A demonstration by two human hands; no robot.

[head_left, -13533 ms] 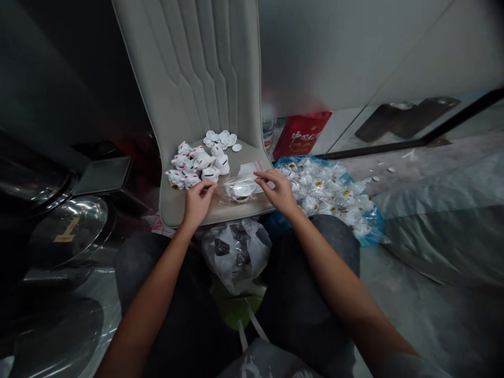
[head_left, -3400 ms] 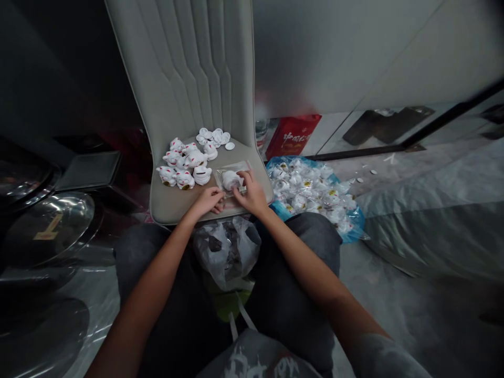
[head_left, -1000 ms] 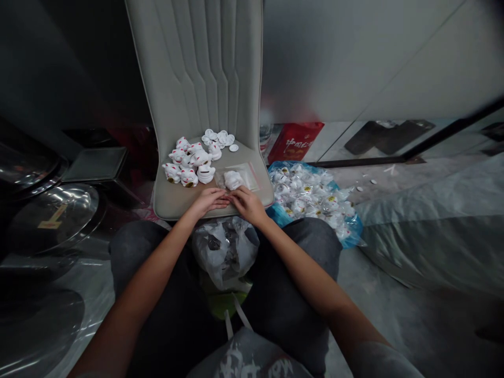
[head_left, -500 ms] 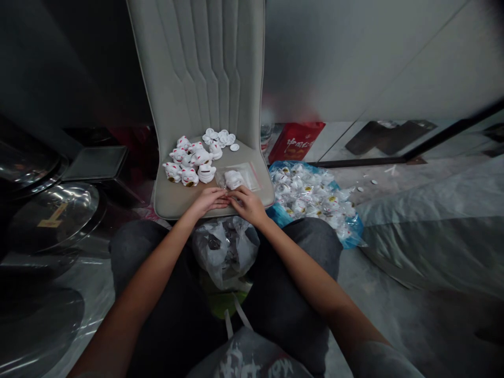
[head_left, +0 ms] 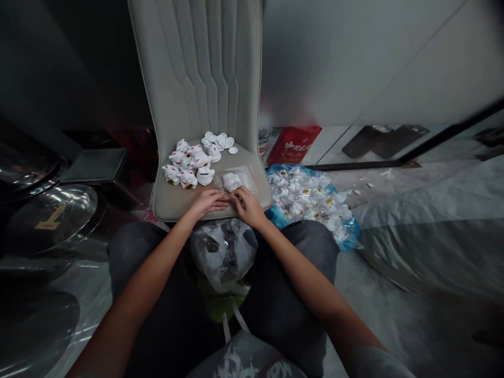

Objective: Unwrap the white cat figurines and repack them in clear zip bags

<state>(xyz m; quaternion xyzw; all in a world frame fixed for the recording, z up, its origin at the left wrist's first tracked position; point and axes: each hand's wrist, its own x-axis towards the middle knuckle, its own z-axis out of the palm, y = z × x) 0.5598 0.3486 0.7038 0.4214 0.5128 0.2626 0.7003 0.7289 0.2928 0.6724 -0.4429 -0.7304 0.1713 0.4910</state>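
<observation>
- Grey padded chair [head_left: 173, 206], ribbed backrest, its seat bearing the goods, before a seated person's knees.
- Left hand [head_left: 210, 203]: at the seat's front edge, fingers nearly straight and close together; whether it grips anything cannot be told.
- Right hand [head_left: 248, 206]: just beside the left, fingers bent, fingertips at the near side of the plastic; any hold on it cannot be told.
- Single white figurine [head_left: 231, 182]: just beyond both hands, amid clear plastic packaging [head_left: 248, 179] with a pinkish strip.
- White cat figurines [head_left: 199, 160]: clustered on the seat's left half, red ears, one showing a dark slot.
- White discs [head_left: 220, 140]: grouped near the backrest, one slightly apart.
- Pale plastic bag [head_left: 226, 257]: below the seat edge, between the knees.
- Blue bag [head_left: 276, 217]: right of the chair, heaped with plastic-wrapped white figurines [head_left: 303, 191].
- Red packet [head_left: 295, 144]: against the wall behind, pale characters.
- Shiny metal vessel [head_left: 74, 210]: far left, tan tape on top.
</observation>
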